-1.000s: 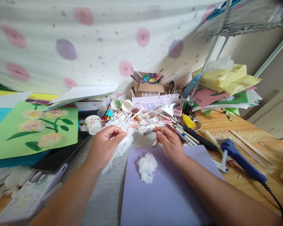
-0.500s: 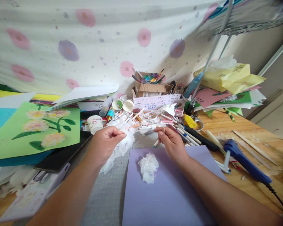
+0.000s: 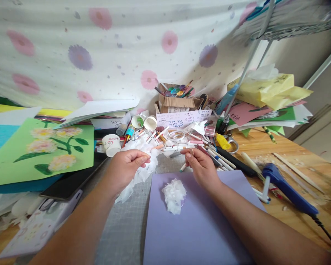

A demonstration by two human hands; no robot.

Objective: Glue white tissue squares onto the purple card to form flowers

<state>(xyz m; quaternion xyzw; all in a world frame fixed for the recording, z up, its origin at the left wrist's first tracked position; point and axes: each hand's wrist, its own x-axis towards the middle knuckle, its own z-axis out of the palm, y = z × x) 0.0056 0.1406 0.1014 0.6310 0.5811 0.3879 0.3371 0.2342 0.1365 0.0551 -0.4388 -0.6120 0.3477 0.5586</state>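
My left hand [image 3: 125, 169] pinches a strip of thin white tissue paper [image 3: 139, 176] that hangs down over the grey cutting mat [image 3: 124, 224]. My right hand [image 3: 200, 165] is closed around a pen-like stick [image 3: 182, 168] whose tip points down-left, just beyond the far edge of a lilac sheet [image 3: 198, 224]. A crumpled white tissue flower [image 3: 173, 195] lies on that lilac sheet, between and below both hands.
Pens, paper cups [image 3: 111, 144] and a tape roll [image 3: 178, 137] clutter the back. A green flower picture [image 3: 41, 151] lies left, a dark tablet [image 3: 68, 184] beside it. A blue glue gun [image 3: 288, 189] rests on the wooden table at right, under stacked coloured papers [image 3: 264, 99].
Both hands have stayed almost in place; my left hand's fingers have shifted slightly on the tissue. The view has drifted a little.
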